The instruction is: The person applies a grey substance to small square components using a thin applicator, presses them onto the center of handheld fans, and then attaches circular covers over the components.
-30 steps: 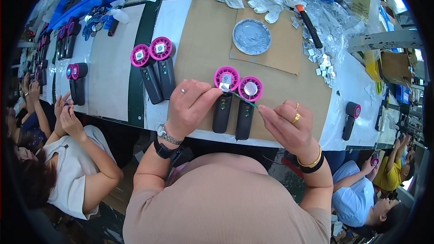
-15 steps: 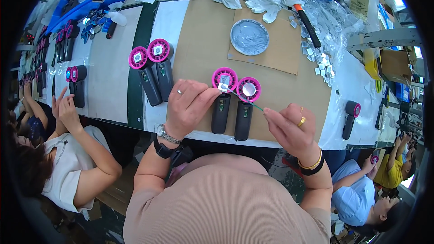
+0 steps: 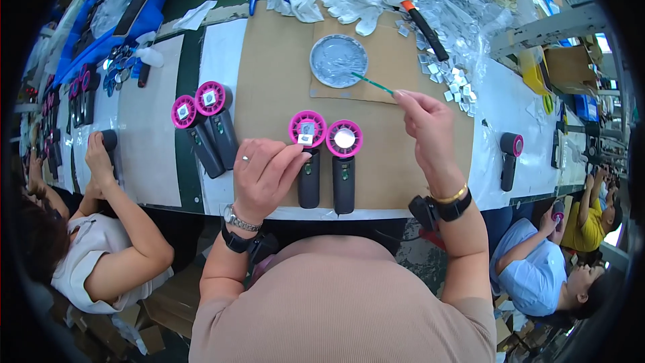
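Note:
Between the thumb and fingers of my left hand [image 3: 263, 178] is a small silvery square piece [image 3: 306, 140], held over the pink round head of a dark-handled handheld fan [image 3: 309, 185]. A second handheld fan [image 3: 343, 185] lies just right of it, a round silvery disc at its centre. My right hand [image 3: 428, 128] pinches a thin green stick [image 3: 376, 84]. The far tip of that stick reaches into a shallow round dish [image 3: 322, 77] smeared with grey paste. Both fans lie on brown cardboard [image 3: 269, 81].
Two more fans [image 3: 209, 134] lie to the left. Loose silvery squares [image 3: 460, 87], an orange-and-black-handled hammer [image 3: 426, 32] and white gloves [image 3: 349, 0] lie beyond the dish. Another fan [image 3: 509, 161] lies at right. Co-workers sit on both sides.
My right hand has moved away from the fans with the green stick, up to the paste dish. The left hand still holds the small square at the left fan's head.

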A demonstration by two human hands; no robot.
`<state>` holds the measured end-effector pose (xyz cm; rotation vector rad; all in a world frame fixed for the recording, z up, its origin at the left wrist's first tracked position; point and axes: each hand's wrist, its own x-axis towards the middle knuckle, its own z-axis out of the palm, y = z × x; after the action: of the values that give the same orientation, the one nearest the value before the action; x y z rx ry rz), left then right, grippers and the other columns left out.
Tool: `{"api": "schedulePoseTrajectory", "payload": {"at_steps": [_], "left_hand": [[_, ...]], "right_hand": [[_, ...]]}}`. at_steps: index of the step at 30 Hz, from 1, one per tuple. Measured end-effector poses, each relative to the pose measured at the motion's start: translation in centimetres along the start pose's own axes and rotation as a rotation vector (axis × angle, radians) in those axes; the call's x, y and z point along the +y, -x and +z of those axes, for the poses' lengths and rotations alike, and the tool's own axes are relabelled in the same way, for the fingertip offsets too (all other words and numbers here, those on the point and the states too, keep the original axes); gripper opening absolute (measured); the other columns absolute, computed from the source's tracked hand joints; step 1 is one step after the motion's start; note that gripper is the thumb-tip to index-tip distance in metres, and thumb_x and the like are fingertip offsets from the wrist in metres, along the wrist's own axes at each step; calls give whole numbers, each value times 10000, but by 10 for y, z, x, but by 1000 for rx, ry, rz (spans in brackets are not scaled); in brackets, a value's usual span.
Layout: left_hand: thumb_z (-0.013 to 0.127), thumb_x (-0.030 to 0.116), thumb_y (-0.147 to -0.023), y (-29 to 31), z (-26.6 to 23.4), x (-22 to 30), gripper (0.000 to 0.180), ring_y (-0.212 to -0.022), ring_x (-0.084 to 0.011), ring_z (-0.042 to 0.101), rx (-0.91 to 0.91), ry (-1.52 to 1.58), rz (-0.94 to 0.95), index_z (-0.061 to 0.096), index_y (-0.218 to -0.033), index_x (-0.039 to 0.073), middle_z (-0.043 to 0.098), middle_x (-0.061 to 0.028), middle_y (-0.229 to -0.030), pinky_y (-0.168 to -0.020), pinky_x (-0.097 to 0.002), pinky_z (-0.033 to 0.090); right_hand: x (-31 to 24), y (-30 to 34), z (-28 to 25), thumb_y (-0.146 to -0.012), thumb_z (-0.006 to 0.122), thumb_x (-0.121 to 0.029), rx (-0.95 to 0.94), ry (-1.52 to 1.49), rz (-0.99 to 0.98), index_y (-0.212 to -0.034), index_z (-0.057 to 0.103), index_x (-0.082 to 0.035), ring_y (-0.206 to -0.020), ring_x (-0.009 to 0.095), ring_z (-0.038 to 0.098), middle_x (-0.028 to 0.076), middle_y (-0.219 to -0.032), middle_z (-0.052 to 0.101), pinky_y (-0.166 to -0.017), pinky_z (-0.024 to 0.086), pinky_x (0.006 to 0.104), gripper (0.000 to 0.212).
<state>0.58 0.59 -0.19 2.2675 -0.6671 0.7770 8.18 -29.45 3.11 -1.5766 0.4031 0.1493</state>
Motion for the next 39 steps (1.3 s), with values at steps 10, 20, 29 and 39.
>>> {"api": "schedulePoseTrajectory", "payload": {"at_steps": [10,20,29,39], "left_hand": [[945,1,-849,6,0,-2,449,-896,-282,679,35,46,-72,764,-1256,54,725,-77,-1049,-774,-410,509],[936,-4,-861,4,7,2,485,-960,-302,687,64,71,-120,746,-1306,40,744,-103,-1119,-830,-424,541],[953,57,-837,-2,2,4,713,-1217,-381,675,4,126,-272,645,-1480,32,709,-164,-1389,-1048,-472,539],[797,24,-882,-7,9,8,826,-1463,-371,549,-138,392,-466,488,-1648,20,608,-179,-1615,-1192,-459,477]], "right_hand": [[25,-25,-38,-1050,828,-204,143,391,-375,-1120,865,-1,-706,68,566,-41,-822,697,-637,436,269,218],[24,-97,-71,-988,867,-218,376,900,-528,-1118,851,-24,-743,139,607,50,-876,739,-697,505,307,234],[32,-77,-75,-954,902,-135,267,607,-572,-1093,841,-30,-773,101,626,19,-864,733,-704,514,292,185],[-38,9,54,-999,877,-99,-510,473,-382,-1064,827,23,-771,69,589,-9,-899,667,-681,494,286,148]]}}
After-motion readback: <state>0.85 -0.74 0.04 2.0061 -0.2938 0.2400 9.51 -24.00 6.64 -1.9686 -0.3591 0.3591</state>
